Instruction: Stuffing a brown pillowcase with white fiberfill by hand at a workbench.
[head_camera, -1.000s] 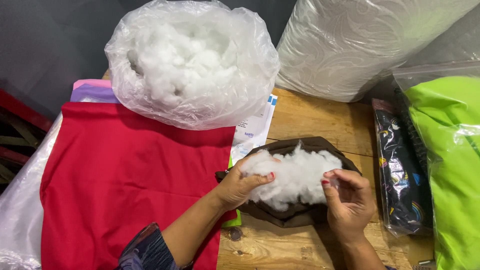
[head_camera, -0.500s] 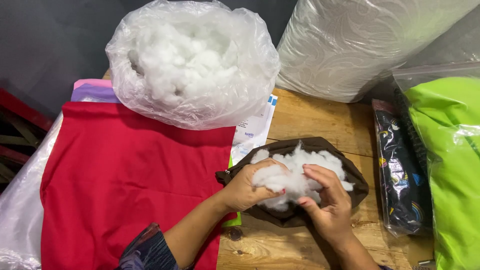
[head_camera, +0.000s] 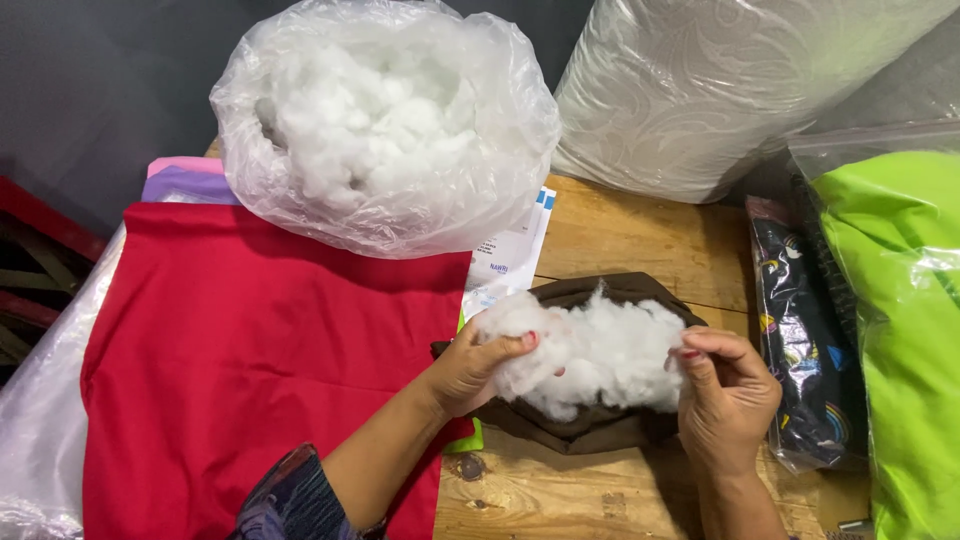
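A clump of white fibre stuffing (head_camera: 600, 355) sits in the mouth of a dark brown fabric cover (head_camera: 585, 425) on a wooden table (head_camera: 640, 240). My left hand (head_camera: 475, 365) grips the left end of the clump, thumb and fingers pinched into it. On the right, my right hand (head_camera: 725, 395) pinches the other edge of the stuffing with its fingertips. The stuffing is stretched between both hands above the cover.
A big clear plastic bag (head_camera: 385, 125) full of white stuffing stands behind. Red cloth (head_camera: 260, 350) covers the left of the table. Wrapped pillows: pale grey (head_camera: 720, 90), bright green (head_camera: 905, 320), and a dark patterned packet (head_camera: 800, 340) at right. Paper sheet (head_camera: 510, 255) under the bag.
Half a second ago my hands were pressed together on the stuffing; now they have drawn apart, spreading the clump out wider over the brown cover.
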